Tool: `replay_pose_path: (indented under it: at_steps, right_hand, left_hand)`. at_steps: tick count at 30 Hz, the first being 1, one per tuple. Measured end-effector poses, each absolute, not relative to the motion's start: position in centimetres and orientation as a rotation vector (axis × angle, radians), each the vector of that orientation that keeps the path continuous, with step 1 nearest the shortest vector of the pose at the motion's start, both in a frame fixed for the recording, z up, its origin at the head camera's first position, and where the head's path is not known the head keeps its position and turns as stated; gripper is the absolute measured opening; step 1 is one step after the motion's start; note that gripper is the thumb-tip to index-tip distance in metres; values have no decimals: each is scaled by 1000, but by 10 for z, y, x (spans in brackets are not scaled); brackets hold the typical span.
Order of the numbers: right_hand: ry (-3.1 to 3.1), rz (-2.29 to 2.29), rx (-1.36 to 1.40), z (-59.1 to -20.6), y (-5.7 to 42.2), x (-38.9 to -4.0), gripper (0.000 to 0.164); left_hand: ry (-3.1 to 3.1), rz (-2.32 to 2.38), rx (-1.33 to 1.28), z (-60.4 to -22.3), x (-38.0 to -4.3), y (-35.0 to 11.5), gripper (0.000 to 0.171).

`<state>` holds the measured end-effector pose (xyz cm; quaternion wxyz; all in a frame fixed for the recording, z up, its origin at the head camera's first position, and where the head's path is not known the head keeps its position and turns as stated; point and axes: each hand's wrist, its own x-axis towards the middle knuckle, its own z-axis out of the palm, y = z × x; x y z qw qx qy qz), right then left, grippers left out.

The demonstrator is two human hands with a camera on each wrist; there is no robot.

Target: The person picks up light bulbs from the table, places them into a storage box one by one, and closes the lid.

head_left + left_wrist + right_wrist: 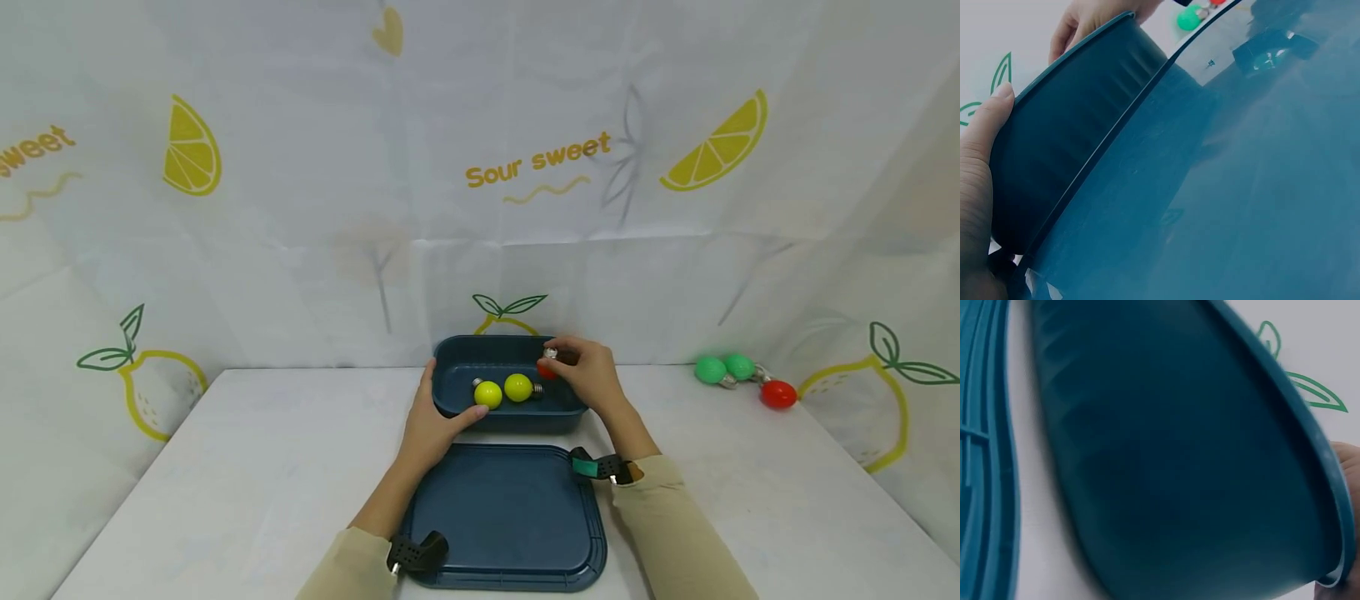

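A dark blue rectangular box [517, 423] stands near the table's back edge, with two yellow light bulbs [488, 395] lying inside. My left hand [431, 425] grips the box's front left corner, the thumb on the front rim and the fingers along the left side. Over the right part of the box, my right hand [596, 377] pinches a red light bulb [547, 371] at its metal base, which points up. In the left wrist view the left thumb presses the box's wall [1072, 131]. The right wrist view shows mostly the box's outer side [1179, 456], hiding the red bulb.
A dark blue lid or shallow tray [510, 517] lies flat in front of the box, under the forearms. At the back right, two green light bulbs [710, 370] and another red bulb [778, 395] lie close together. A printed cloth [315, 283] hangs behind the white table [300, 467].
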<state>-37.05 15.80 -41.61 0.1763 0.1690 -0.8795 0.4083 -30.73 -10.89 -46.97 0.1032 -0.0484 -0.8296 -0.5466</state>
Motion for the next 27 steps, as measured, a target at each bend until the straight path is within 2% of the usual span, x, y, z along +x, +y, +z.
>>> replay_pose_path:
  at_steps: [27]
  right_hand:
    - [-2692,951,456,-416,153,-371,26]
  left_hand:
    - [-2449,-1613,-142,-469,-307,-109,117]
